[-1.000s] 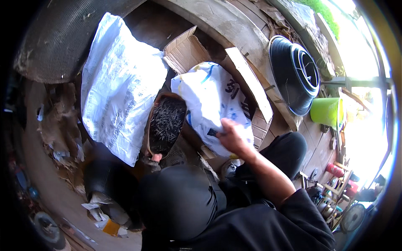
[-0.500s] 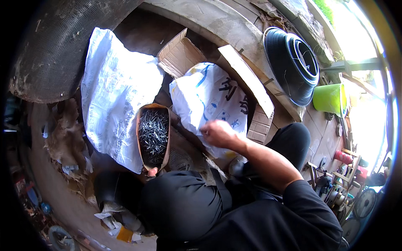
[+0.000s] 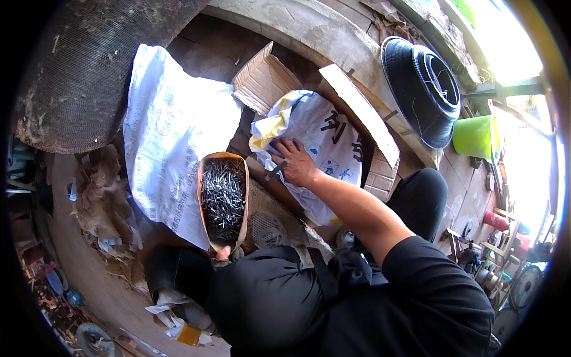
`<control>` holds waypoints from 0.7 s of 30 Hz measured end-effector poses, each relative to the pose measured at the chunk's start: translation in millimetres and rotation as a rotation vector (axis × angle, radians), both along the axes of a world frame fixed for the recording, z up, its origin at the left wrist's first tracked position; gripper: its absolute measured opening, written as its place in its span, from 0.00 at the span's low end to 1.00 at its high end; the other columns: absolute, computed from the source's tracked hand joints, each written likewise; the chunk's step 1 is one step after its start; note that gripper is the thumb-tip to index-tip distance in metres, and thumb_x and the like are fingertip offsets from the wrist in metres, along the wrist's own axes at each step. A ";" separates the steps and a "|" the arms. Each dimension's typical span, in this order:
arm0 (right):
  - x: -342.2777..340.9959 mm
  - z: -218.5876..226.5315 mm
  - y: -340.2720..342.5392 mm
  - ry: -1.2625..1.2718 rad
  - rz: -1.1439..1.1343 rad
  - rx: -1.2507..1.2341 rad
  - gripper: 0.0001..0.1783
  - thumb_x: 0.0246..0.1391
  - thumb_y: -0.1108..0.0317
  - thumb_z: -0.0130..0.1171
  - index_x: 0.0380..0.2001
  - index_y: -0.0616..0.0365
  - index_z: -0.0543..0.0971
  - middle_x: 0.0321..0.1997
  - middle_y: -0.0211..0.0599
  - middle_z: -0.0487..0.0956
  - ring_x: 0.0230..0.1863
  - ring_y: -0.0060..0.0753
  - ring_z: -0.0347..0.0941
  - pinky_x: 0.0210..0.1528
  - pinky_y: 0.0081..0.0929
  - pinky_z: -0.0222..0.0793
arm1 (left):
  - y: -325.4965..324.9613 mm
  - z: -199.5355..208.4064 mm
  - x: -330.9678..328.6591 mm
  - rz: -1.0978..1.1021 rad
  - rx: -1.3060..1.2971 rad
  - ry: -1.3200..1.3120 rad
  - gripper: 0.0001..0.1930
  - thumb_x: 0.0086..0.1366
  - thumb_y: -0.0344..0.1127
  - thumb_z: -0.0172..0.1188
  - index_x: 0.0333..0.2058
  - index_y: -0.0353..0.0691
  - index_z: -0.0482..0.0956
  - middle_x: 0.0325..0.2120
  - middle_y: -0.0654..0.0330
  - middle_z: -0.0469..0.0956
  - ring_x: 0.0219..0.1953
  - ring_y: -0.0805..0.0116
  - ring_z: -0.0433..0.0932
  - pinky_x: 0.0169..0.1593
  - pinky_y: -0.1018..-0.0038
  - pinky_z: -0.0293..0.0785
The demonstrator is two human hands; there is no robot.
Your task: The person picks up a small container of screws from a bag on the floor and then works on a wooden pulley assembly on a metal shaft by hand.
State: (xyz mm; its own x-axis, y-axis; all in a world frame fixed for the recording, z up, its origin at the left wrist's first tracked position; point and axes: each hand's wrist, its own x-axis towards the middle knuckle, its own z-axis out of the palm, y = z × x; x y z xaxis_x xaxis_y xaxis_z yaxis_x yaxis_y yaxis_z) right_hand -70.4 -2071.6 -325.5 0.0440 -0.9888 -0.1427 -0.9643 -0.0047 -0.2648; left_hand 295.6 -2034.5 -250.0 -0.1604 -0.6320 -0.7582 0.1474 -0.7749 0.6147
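Observation:
A long, narrow brown-rimmed tub (image 3: 203,208) full of loose metal nails (image 3: 223,199) stands by my legs. My left hand (image 3: 223,253) grips its near end; only a few fingertips show, the rest being hidden behind my knee. My right hand (image 3: 298,163) lies on a white plastic sack (image 3: 324,169) inside an open cardboard box (image 3: 357,113), fingers spread and pressing its folded edge. A short dark strip (image 3: 278,169) sits beside the right thumb; whether it is held cannot be made out.
Left of the tub spreads another white woven sack (image 3: 172,119). Dark mesh (image 3: 101,65) fills the upper left. Coiled black mesh rolls (image 3: 419,89) and a lime-green bucket (image 3: 476,138) stand to the right. Torn brown paper (image 3: 104,208) lies at left, and tools (image 3: 482,262) at lower right.
My right hand, blurred and closed above the sack before, has come down onto it with fingers spread. The sack's edge now shows a yellow fold. My left hand stays at the tub.

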 end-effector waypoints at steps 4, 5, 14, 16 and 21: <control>3.8 6.7 -17.2 0.024 -0.020 0.174 0.35 0.50 0.61 0.54 0.65 0.40 0.67 0.71 0.43 0.59 0.74 0.49 0.47 0.71 0.60 0.40 | -4.5 1.4 -3.6 -0.007 -0.011 0.022 0.31 0.54 0.40 0.66 0.55 0.36 0.67 0.45 0.53 0.77 0.44 0.60 0.77 0.44 0.68 0.73; 0.7 10.4 -19.4 0.053 -0.019 0.127 0.33 0.48 0.62 0.54 0.62 0.41 0.70 0.69 0.44 0.62 0.71 0.51 0.55 0.70 0.54 0.51 | -5.1 0.9 -5.5 -0.021 -0.013 0.029 0.32 0.53 0.40 0.66 0.55 0.36 0.67 0.45 0.53 0.77 0.44 0.60 0.77 0.44 0.69 0.73; -87.2 173.6 73.3 0.077 -0.290 0.271 0.16 0.48 0.80 0.51 0.42 0.60 0.75 0.39 0.46 0.72 0.48 0.46 0.74 0.44 0.41 0.74 | -4.4 -5.9 -9.7 -0.026 -0.007 0.059 0.32 0.53 0.40 0.66 0.55 0.37 0.67 0.45 0.54 0.77 0.43 0.62 0.77 0.43 0.70 0.74; -100.3 184.1 119.9 0.166 -0.309 0.489 0.09 0.44 0.77 0.56 0.31 0.61 0.80 0.35 0.48 0.79 0.42 0.47 0.78 0.42 0.41 0.75 | -7.1 -6.5 -13.7 -0.040 -0.005 0.072 0.32 0.53 0.40 0.66 0.55 0.37 0.68 0.45 0.54 0.77 0.43 0.63 0.77 0.42 0.70 0.74; -45.9 155.0 137.2 -0.224 -0.201 0.495 0.26 0.49 0.51 0.66 0.43 0.58 0.75 0.42 0.47 0.77 0.44 0.50 0.78 0.46 0.43 0.76 | -17.9 -3.6 -19.8 -0.063 -0.021 0.093 0.32 0.53 0.40 0.66 0.55 0.38 0.68 0.45 0.55 0.77 0.42 0.64 0.77 0.42 0.71 0.74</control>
